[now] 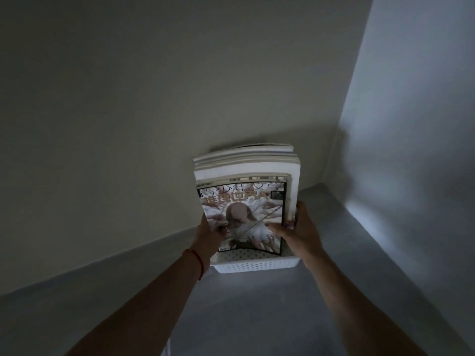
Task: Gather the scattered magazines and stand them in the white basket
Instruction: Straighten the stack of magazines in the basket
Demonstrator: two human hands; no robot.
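We are lowering the gathered stack of glossy paper magazines (pixel 245 176) upright into the white perforated plastic basket (pixel 254 265), which is sitting on the grey surface (pixel 244 309) at lower centre of the frame, close to the pale wall (pixel 154 98). We judge this to be the closing step: the bottom edges of the magazines are already dipping behind the near rim of the basket, though we cannot tell whether they are touching its floor.

Our left hand (pixel 209 233) is gripping the left edge of the stack, thumb pressing on the front cover; our right hand (pixel 299 228) is clasping the right edge, thumb lying across the cover and fingers curling behind.

The next move, as we see it, is calling for easing the stack down until it is resting, then loosening both hands slowly so that nothing is tipping forward.

Counting: one basket, two hands, one red cord bracelet (pixel 198 260) on the left wrist, and several magazines, perhaps five or six by the top edges, though these are blurring together.
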